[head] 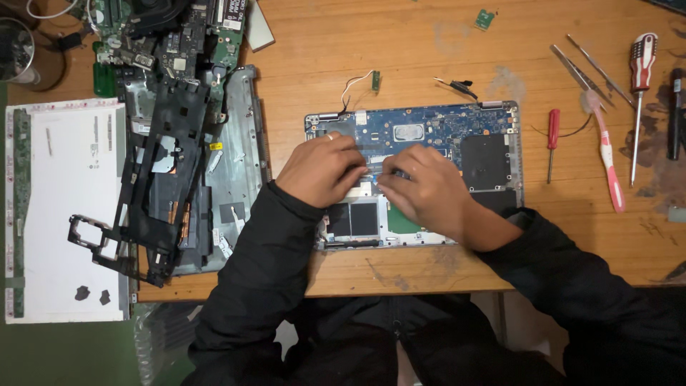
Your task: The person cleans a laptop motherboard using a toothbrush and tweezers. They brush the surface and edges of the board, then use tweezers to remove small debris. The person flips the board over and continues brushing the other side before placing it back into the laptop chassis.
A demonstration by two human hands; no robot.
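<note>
An opened laptop base point(500, 114) lies on the wooden table point(429, 50), its blue circuit board point(429, 125) exposed. My left hand point(321, 170), with a ring on one finger, rests on the board's middle, fingers bent down onto a flat part. My right hand point(421, 189) sits beside it, fingertips pinching at the same spot where the two hands meet. What lies under the fingertips is hidden. Both arms wear black sleeves.
A stack of dismantled laptop frames and boards point(171, 136) and a white screen panel point(64, 207) lie at the left. At the right are a small red screwdriver point(552, 139), a pink toothbrush point(607, 154), tweezers point(575, 68), and a red-and-white screwdriver point(639, 93).
</note>
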